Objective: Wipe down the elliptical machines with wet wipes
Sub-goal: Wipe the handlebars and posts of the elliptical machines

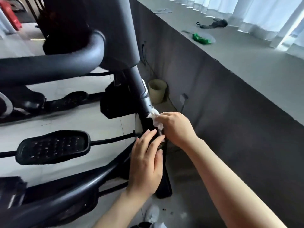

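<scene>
Against the upright, leftward-leaning elliptical post (144, 104), right hand (176, 127) pinching wipe (155, 119).

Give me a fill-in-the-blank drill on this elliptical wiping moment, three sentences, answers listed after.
1. The white wet wipe is held in the ____ hand.
2. The left hand rests with straight fingers on the machine's black ____.
3. The crumpled bag on the grey ledge is ____ in colour.

Missing words: right; frame; green
</scene>
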A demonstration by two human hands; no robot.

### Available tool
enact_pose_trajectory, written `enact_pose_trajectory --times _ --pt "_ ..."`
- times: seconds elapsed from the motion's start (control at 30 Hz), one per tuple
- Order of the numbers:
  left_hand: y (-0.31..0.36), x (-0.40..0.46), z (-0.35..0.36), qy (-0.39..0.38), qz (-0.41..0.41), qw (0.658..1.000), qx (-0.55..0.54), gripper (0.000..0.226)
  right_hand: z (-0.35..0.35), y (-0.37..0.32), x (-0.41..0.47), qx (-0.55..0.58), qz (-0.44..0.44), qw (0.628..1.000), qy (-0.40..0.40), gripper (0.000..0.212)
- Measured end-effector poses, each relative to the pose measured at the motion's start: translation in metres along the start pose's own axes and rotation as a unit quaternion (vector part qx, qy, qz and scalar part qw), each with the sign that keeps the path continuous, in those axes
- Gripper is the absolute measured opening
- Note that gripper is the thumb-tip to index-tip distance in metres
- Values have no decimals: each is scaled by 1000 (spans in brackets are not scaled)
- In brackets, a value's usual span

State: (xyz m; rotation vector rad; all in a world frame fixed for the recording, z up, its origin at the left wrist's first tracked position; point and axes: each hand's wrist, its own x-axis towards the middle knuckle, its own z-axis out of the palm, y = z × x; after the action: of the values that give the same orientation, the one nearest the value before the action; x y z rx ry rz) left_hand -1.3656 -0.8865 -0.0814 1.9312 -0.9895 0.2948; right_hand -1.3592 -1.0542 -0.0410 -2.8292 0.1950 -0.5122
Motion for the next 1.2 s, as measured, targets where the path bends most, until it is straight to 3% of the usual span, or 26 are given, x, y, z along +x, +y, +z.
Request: enact_pose_trajectory --times 0.13,0.33,0.43,0.53,0.73,0.9,1.07,1.2 --pt "8 32 26 9 -9 999 -33 38 -21 32 -1 186 126 975 6 26" --pt "27 77 59 16 -69 994 -85 43 -47 75 -10 393 128 910 -28 20" --pt "41 103 88 4 -215 946 -243 47 -56 105 -3 473 119 873 -29 22" --pt "59 133 136 11 -266 909 -319 33 -72 153 4 524 119 843 -27 27" --pt "112 211 243 -37 -308 882 -356 31 -125 286 25 441 110 891 1 17" --pt "137 255 298 -65 -305 893 -324 22 -143 354 40 414 148 898 18 9" --pt "101 281 319 -53 -352 899 -254 10 -121 381 73 453 159 876 -44 20" --pt "64 322 345 -53 -385 885 -258 5 -103 412 118 434 179 882 -52 25"
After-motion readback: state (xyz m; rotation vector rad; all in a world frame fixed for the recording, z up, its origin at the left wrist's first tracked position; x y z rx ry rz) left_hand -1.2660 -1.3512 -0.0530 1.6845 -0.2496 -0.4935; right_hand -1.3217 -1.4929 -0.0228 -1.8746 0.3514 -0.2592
